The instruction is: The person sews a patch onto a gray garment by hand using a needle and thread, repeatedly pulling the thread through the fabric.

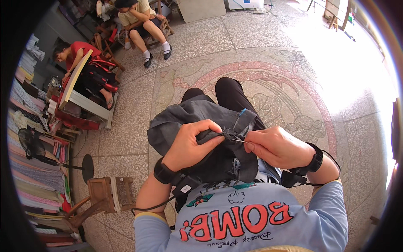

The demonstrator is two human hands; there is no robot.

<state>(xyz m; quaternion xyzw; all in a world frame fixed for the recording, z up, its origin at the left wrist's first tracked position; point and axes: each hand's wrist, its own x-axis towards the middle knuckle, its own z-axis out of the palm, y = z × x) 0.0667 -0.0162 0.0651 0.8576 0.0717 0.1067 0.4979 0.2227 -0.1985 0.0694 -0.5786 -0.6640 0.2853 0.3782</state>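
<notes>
A dark grey cloth garment (pixel 180 114) lies bunched across my lap, with frayed edges and loose threads (pixel 236 166) showing. My left hand (pixel 194 143) pinches a fold of it between thumb and fingers. Close beside, my right hand (pixel 277 145) is closed on a slim pointed metal tool (pixel 240 140); its exact kind is too small to make out. The tool's tip meets the frayed seam next to my left thumb. A blue mark (pixel 242 112) shows on a strip of the cloth.
To the left, a person in red (pixel 79 52) leans over a sewing table (pixel 90 105). Another person (pixel 138 17) sits on a chair beyond. A wooden stool (pixel 100 195), a black fan (pixel 31 143) and stacked fabrics (pixel 37 180) stand left. Patterned stone floor (pixel 273 88) stretches ahead.
</notes>
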